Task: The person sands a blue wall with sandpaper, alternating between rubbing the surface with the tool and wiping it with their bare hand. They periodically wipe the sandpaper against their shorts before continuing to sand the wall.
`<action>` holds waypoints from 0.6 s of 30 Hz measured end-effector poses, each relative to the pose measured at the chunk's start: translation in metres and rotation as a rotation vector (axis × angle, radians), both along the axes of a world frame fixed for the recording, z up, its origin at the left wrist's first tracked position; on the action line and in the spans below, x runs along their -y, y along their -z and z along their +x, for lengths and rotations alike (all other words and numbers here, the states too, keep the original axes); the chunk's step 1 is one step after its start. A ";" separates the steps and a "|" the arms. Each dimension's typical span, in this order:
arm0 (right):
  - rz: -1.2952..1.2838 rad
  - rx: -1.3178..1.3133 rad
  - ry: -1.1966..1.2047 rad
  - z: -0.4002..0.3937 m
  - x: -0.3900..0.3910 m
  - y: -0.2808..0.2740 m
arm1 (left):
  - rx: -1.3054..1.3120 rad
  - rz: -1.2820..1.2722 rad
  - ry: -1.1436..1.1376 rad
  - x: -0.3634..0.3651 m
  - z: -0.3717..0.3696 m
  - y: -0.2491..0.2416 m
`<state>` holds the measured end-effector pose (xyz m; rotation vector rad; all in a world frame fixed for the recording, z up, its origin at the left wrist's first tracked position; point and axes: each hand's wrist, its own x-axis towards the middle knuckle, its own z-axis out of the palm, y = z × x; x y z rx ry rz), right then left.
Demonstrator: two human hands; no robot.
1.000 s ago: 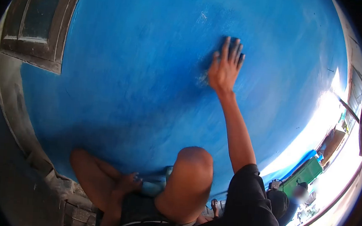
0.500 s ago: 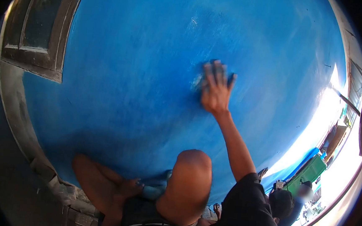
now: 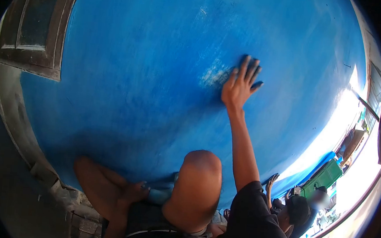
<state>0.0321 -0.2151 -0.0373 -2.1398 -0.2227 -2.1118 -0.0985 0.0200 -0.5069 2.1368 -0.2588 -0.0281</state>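
Note:
My right hand (image 3: pixel 241 85) lies against a blue wall (image 3: pixel 137 62), fingers spread and pointing up. Dark edges show by its fingertips; whether they are shadow or a thin thing under the palm I cannot make out. Just left of this hand is a pale, scuffed patch (image 3: pixel 215 74) in the paint. Low between my bent legs, my left hand (image 3: pixel 134 192) has its fingers curled in, and what they hold, if anything, is hidden. A light-blue thing (image 3: pixel 159 196) shows beside those fingers, partly behind my raised knee (image 3: pixel 201 173).
A wooden-framed window (image 3: pixel 37 28) is at the upper left. At the lower right, a person in a dark cap (image 3: pixel 298 210) is close to my right side, and another person's hand (image 3: pixel 272 182) is raised at the wall. A green box-like object (image 3: pixel 325 179) stands beyond.
My right hand has moved right and slightly up along the wall, uncovering more of the pale patch. Another person's raised hand now shows at the lower right. My left hand stays low.

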 end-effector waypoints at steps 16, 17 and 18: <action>0.187 -0.074 -0.037 -0.007 0.003 0.026 | 0.057 -0.002 0.021 -0.004 0.002 0.005; 0.089 -0.080 -0.027 -0.005 -0.003 0.042 | 0.060 -0.001 0.017 -0.004 -0.003 0.001; -0.011 -0.076 -0.021 -0.005 -0.007 0.051 | 0.042 0.014 0.012 -0.005 -0.010 -0.010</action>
